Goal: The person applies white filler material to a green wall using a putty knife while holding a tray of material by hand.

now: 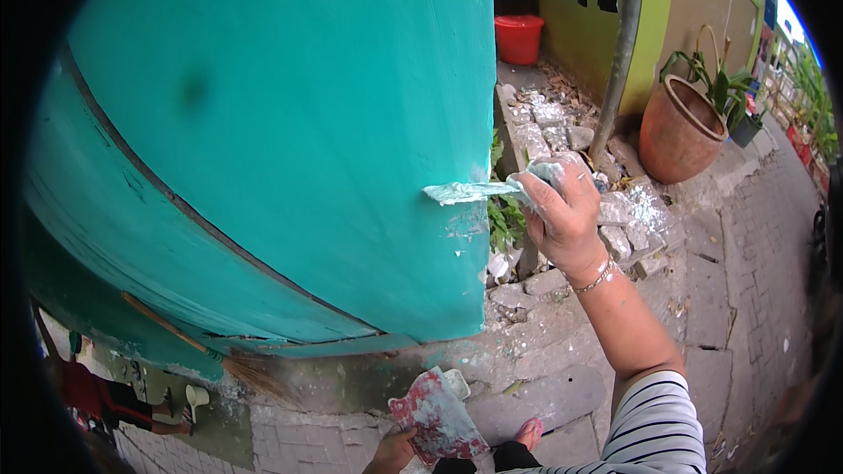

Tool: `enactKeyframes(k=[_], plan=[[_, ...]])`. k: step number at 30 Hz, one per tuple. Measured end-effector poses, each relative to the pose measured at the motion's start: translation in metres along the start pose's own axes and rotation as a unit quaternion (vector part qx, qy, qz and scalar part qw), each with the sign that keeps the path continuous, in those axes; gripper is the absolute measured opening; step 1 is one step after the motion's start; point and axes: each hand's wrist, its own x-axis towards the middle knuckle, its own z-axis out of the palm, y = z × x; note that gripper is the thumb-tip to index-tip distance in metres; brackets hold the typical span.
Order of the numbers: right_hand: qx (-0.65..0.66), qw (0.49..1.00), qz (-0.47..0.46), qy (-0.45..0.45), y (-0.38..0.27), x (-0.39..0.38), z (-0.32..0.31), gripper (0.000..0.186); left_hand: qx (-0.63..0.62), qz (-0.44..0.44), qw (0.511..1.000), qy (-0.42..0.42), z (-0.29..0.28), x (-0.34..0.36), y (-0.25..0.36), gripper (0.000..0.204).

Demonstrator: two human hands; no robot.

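Note:
A putty knife, its blade thick with whitish paste, is in my right hand, closed round its handle. The blade is against or just in front of the turquoise wall, close to its right edge. Below the blade, pale smears mark that edge. Low in the picture, my left hand grips a red board by its left side; whitish and pale green paste covers much of it. A bracelet circles my right wrist.
A straw broom leans at the wall's foot. Broken concrete blocks and leaves lie past the wall's edge. Farther right stand a metal pole and a large clay pot. A red bucket stands behind. Another person is at lower left.

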Motion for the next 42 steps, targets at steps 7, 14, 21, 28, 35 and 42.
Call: enactKeyframes(k=[7,14,21,28,35,42], plan=[[0.066,0.996,0.060,0.020,-0.027,-0.028,-0.007,0.035,-0.035,0.017,0.999,0.008,-0.006,-0.007,0.004,0.044],[0.053,0.977,0.083,-0.190,-0.057,-0.147,0.034,0.033,-0.021,0.006,0.999,-0.042,0.008,-0.017,0.011,0.051],[-0.006,0.997,0.035,-0.069,-0.020,-0.090,0.034,0.036,-0.022,0.011,0.999,-0.023,-0.013,-0.013,0.008,0.055],[0.012,0.993,0.084,0.079,-0.007,-0.032,0.000,0.037,-0.006,0.020,1.000,0.019,-0.017,-0.001,0.002,0.047],[0.204,0.950,0.212,-0.100,-0.025,-0.093,0.008,0.033,0.009,0.010,1.000,0.022,0.004,-0.001,0.012,0.045],[0.557,0.727,0.338,-0.218,0.023,-0.066,0.007,0.018,-0.005,-0.005,1.000,0.008,-0.003,0.004,0.006,0.050]])
